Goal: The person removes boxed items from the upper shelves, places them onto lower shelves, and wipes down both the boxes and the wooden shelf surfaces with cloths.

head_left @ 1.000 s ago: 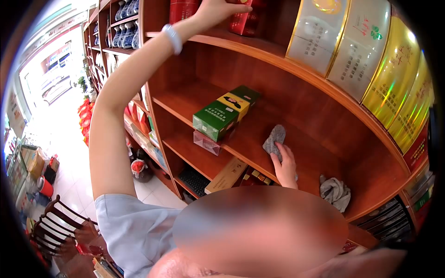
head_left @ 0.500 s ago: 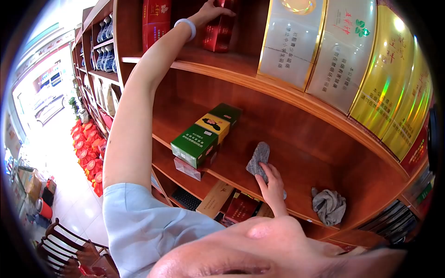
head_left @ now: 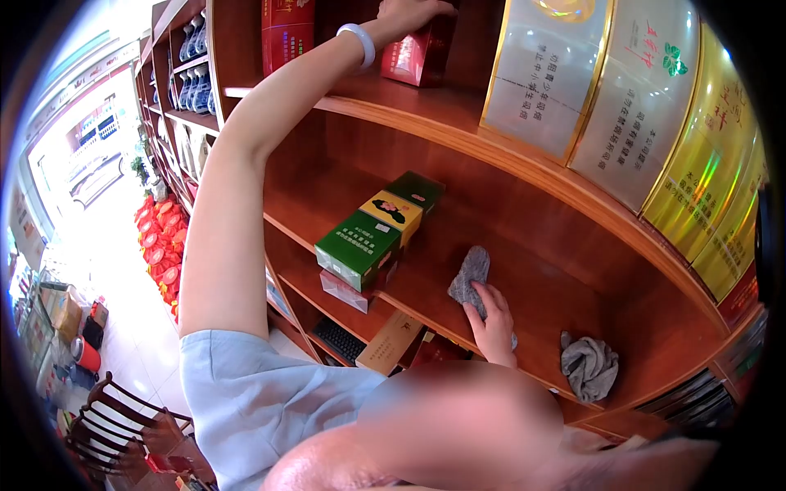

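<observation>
At the top, my left hand [head_left: 411, 13] reaches into the upper shelf, its fingers bent over the top of a red box [head_left: 414, 59] that stands near the shelf's front. The top of that hand is cut off by the frame. Lower down, my right hand [head_left: 493, 321] holds a grey cloth [head_left: 471, 274] against the middle shelf [head_left: 524, 299], fingers and thumb pressed on it. A second grey cloth [head_left: 589, 367] lies crumpled to the right. Left of my right hand, a green and yellow box [head_left: 378, 229] rests on a clear-wrapped box [head_left: 345, 290].
Silver boxes [head_left: 544, 78] and gold boxes [head_left: 708, 172] line the upper shelf at right; another red box [head_left: 286, 37] stands at left. Below are a keyboard [head_left: 338, 339] and a tan box [head_left: 391, 342]. A wooden chair [head_left: 123, 417] stands lower left.
The camera view has shifted. My left hand has moved a little with the red box, which now shows its front corner. My right hand stays on the grey cloth, at nearly the same place.
</observation>
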A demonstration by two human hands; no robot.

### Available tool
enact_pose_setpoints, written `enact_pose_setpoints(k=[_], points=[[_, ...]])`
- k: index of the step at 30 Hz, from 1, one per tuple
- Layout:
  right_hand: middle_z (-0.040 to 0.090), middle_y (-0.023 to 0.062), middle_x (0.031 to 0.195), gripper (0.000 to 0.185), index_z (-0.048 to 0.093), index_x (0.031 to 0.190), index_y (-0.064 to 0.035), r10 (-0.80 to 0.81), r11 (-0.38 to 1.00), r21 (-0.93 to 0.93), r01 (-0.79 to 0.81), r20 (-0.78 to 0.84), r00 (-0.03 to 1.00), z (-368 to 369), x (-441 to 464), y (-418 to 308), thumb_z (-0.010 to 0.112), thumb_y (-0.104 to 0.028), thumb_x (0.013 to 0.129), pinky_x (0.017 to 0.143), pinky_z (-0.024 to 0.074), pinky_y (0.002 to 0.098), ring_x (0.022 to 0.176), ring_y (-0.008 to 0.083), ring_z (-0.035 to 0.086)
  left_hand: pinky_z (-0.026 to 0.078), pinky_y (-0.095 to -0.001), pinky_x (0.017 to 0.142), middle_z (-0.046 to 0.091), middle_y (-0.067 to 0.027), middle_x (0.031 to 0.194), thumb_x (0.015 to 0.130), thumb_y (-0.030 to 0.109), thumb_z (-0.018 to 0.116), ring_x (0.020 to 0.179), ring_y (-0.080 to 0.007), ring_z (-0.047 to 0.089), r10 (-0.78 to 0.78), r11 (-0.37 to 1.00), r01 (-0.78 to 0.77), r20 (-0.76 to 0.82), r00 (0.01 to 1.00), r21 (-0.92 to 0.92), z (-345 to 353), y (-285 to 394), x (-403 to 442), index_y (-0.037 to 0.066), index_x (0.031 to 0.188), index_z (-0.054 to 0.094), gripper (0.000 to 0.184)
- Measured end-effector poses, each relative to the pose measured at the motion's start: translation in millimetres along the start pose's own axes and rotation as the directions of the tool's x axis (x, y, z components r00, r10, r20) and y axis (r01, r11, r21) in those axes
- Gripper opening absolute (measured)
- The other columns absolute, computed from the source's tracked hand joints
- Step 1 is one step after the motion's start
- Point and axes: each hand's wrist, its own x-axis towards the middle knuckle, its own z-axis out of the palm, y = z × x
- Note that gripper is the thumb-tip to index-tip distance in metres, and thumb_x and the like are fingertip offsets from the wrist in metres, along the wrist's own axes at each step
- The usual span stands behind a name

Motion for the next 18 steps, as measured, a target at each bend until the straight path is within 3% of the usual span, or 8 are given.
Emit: enact_pose_setpoints(k=[2, 3, 5, 8, 18], points=[[0.052, 0.0187, 0.118, 0.036, 0.055, 0.118, -0.0123, 0.014, 0.999, 0.033, -0.014, -0.011, 1.000, -1, -1, 1, 0.058, -0.026, 0.084, 0.089, 0.0420, 0.0456, 0.107, 0.0378, 0.050, 0.048, -0.0406, 0.085, 0.057, -0.0264, 0.107, 0.058, 0.037, 0.078, 0.100, -0.0379, 0.057, -0.078, 0.984, 0.073, 0.022, 0.997, 0.162, 1, 6, 0, 0.005, 0.144, 0.010, 0.113], [0.052, 0.0187, 0.118, 0.036, 0.055, 0.118, -0.0123, 0.019, 0.999, 0.032, -0.018, -0.016, 1.000, -2, -2, 1, 0.058, -0.026, 0.084, 0.089, 0.0420, 0.0456, 0.107, 0.0378, 0.050, 0.048, -0.0406, 0.085, 0.057, -0.0264, 0.107, 0.058, 0.037, 0.078, 0.100, -0.0379, 0.057, -0.074, 0.985, 0.069, 0.027, 0.997, 0.158, 4, 9, 0, 0.005, 0.144, 0.010, 0.113], [0.052, 0.0190, 0.118, 0.037, 0.055, 0.118, -0.0123, 0.012, 0.999, 0.036, -0.012, 0.007, 1.000, -3, -2, -2, 0.058, -0.026, 0.084, 0.088, 0.0418, 0.0460, 0.106, 0.0383, 0.050, 0.043, -0.0462, 0.091, 0.046, -0.0300, 0.119, 0.059, 0.040, 0.077, 0.109, -0.0428, 0.050, -0.176, 0.921, 0.189, -0.069, 0.982, 0.339, 9, 14, -2, 0.014, 0.145, 0.007, 0.114], [0.053, 0.0186, 0.117, 0.036, 0.055, 0.118, -0.0129, -0.021, 1.000, -0.008, 0.021, -0.012, 1.000, -2, -1, -1, 0.058, -0.026, 0.084, 0.087, 0.0422, 0.0460, 0.104, 0.0381, 0.050, 0.039, -0.0488, 0.095, 0.036, -0.0319, 0.127, 0.060, 0.040, 0.078, 0.116, -0.0466, 0.042, -0.238, 0.929, 0.241, -0.046, 0.970, 0.280, 9, 20, -5, 0.018, 0.145, 0.005, 0.115], [0.052, 0.0184, 0.119, 0.036, 0.055, 0.118, -0.0145, -0.042, 0.997, -0.059, 0.043, 0.012, 0.999, -1, -1, -2, 0.059, -0.026, 0.084, 0.086, 0.0433, 0.0463, 0.105, 0.0383, 0.051, 0.036, -0.0530, 0.095, 0.038, -0.0310, 0.122, 0.062, 0.035, 0.078, 0.116, -0.0485, 0.038, -0.202, 0.959, 0.227, -0.156, 0.967, 0.169, 34, 9, -5, 0.021, 0.144, 0.004, 0.111]])
